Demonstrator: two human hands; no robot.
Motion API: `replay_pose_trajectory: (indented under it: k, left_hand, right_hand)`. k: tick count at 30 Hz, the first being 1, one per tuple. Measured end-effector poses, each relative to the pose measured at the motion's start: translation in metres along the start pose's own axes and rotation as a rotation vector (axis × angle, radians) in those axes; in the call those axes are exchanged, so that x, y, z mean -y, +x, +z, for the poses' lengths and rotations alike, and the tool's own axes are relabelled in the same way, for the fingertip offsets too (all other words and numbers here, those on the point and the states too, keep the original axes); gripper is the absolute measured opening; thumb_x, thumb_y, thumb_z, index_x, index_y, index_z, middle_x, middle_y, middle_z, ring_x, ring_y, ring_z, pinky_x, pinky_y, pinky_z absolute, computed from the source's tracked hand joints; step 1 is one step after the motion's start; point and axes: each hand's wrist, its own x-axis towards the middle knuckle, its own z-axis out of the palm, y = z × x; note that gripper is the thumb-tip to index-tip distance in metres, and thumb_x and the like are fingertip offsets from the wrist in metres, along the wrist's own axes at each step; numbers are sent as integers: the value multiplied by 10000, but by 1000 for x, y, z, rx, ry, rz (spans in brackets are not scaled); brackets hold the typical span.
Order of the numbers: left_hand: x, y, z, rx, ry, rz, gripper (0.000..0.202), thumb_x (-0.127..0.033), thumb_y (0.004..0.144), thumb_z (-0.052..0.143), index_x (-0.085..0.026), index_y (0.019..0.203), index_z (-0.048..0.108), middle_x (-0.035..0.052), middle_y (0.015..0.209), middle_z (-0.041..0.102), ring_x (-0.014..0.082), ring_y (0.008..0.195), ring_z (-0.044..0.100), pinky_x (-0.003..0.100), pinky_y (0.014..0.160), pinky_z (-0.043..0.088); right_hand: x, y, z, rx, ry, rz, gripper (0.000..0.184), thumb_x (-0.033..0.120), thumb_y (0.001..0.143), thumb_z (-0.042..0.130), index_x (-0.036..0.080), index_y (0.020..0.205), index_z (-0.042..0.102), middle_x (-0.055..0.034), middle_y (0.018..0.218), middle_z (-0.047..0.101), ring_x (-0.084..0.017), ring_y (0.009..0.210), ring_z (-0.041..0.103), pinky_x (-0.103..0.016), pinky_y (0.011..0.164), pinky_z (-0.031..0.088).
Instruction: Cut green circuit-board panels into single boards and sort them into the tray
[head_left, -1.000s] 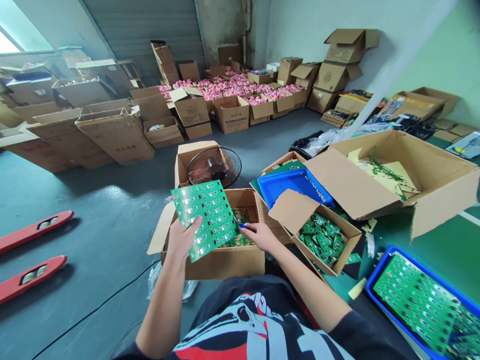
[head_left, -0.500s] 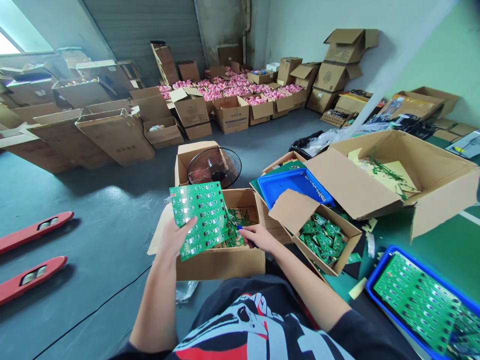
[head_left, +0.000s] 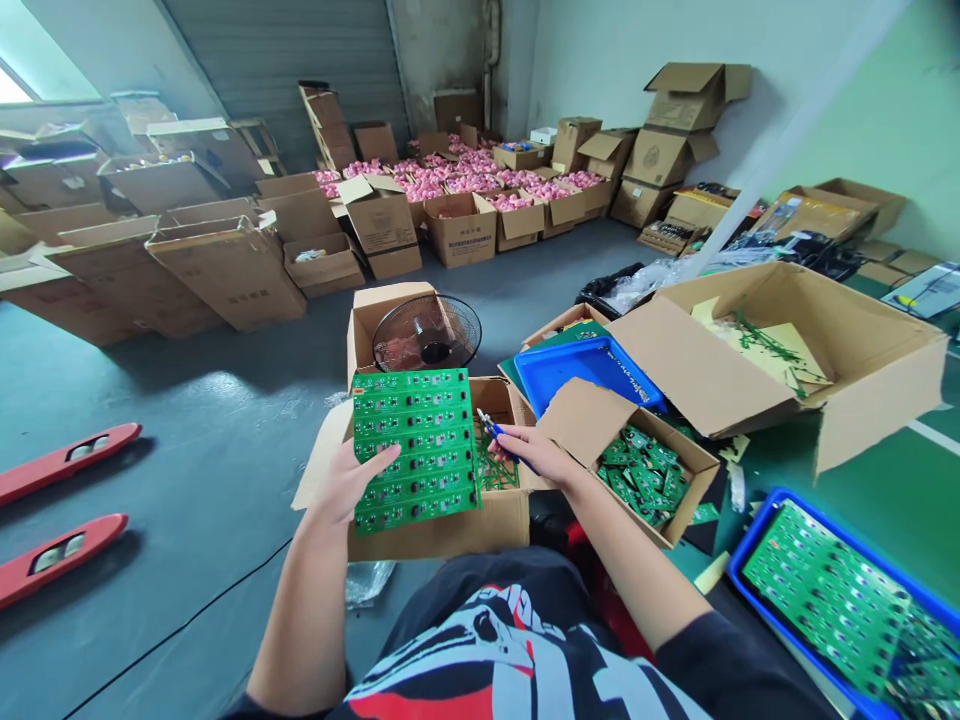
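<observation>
Grey floor runs out to cartons of pink goods at twelve o'clock; a blue tray of green boards sits at four o'clock, and an open carton lies at six, just below your hands. Your left hand grips a green circuit panel above that carton, thumb across its face. Your right hand closes narrowly on small blue-handled cutters, tips just beside the panel's right edge, so working at that edge looks like the step in hand, and the next move calls for steady tips there.

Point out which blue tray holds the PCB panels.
The lower-right blue tray: it's stacked with green PCB panels. The other blue tray, farther back, looks bare.
</observation>
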Motion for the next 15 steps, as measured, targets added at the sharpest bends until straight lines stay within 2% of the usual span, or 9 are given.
replay_pose_trajectory:
  k: [3,6,12,15]
  left_hand:
    - [-3,-4,8,49,18,66,498,-332,510,761,-142,951,628,103,938,679,296,935,596,417,799,484]
    - [-7,-5,14,8,15,67,517,-283,465,781,-175,947,630,88,904,686,300,944,593,390,777,496]
    - [-13,-9,19,-62,30,83,548,-206,426,783,-205,951,625,73,915,680,296,943,592,372,762,498]
    - [-12,-11,21,-107,52,109,515,-217,417,785,-203,910,638,64,894,684,292,913,601,364,756,496]
  right_hand:
    - [11,-1,-2,17,41,-50,374,504,717,545,141,775,610,-30,770,573,-109,679,504,-257,692,395]
    - [16,-3,-2,9,66,-62,380,514,716,541,140,737,604,-30,739,569,-112,662,508,-260,681,405]
    - [14,-2,2,-78,136,-33,428,554,672,554,150,809,587,5,637,518,-86,518,452,-238,528,382]
    - [7,3,4,-112,80,-35,404,543,680,540,151,774,575,21,588,481,-76,470,414,-226,471,337]
